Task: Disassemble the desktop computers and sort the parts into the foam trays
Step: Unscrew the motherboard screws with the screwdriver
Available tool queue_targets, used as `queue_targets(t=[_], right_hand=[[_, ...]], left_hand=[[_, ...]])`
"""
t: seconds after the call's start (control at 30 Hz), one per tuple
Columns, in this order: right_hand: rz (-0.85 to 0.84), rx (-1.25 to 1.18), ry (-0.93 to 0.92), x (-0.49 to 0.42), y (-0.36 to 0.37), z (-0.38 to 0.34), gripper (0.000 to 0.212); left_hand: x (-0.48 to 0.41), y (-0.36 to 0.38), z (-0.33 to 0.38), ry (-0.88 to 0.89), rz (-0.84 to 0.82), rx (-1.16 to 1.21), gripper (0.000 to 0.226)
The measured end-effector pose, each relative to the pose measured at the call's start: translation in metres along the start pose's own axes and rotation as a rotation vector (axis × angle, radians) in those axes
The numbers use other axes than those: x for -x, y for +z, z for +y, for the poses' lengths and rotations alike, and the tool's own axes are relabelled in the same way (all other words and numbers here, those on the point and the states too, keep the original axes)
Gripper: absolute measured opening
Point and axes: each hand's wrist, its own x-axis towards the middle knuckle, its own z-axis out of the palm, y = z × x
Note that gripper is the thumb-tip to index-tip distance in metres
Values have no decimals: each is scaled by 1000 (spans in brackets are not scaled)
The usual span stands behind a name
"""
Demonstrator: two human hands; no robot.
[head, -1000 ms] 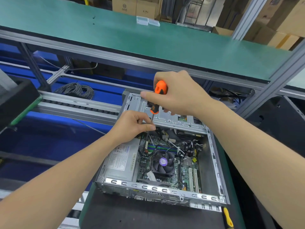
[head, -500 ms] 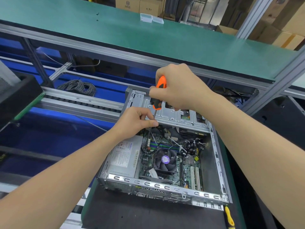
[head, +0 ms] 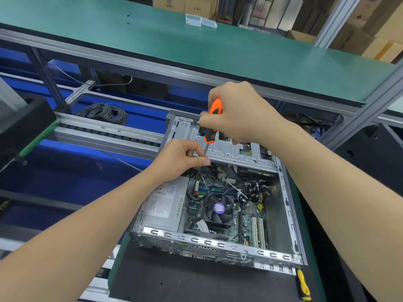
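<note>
The right hand [head: 237,114] is closed round the handle of an orange-and-black screwdriver [head: 214,110], held upright with the shaft slanting down to the near left. The shaft is pinched low down between the thumb and fingers of the left hand [head: 181,160], just at the near edge of the metal drive cage [head: 231,149]. The tip is hidden behind that hand, so the fastener cannot be seen.

The desktop computer [head: 218,243] lies open on the dark mat of the counter [head: 196,286], in the middle of the scene, its interior exposed. The step in hand is judged to be the loosening of 1 screw at the far left of the case, with no part yet lifted out. For the next move, the tip must be kept seated and turned, and the freed screw caught before it can drop among the boards.

Inside, a grey power supply [head: 165,205] is seen at the left, a cooling fan [head: 219,209] in the centre and the motherboard [head: 246,223] to the right. Loose cables [head: 231,184] are bundled under the cage and are likely to hinder any lifting. A yellow-handled tool [head: 303,286] lies at the near right corner. A wire coil [head: 104,112] rests far left, beyond a conveyor rail [head: 104,131]. Whether the black block [head: 24,125] at the left is a foam tray cannot be told.
</note>
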Motion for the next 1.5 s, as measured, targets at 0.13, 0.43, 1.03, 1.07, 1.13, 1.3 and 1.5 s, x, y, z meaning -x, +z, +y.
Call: queue_targets(t=[0.13,0.43,1.03,1.07,1.13,1.3,1.5], right_hand=[[0,7,-15,0,-1,-2,29],[-8,21,-19,-2,1,-1,32],[-374,93,-184,-18,-27,19,16],[-375,146,-219,-19,-26,17,20],[-405,183,-232,-21,-24,13,23],[-435,178,-211,-22,-25,10,21],[-70,260,51,-13,-9,-1,64]], left_hand=[[0,0,1,-11,6,8,18],[0,0,1,-9,1,0,18],[1,-5,18,99,-78,81,18],[-1,-5,22,101,-84,105,18],[-5,-4,31,111,-83,121,19],[-12,-4,38,156,-110,129,15],[-11,-5,36,108,-112,111,27]])
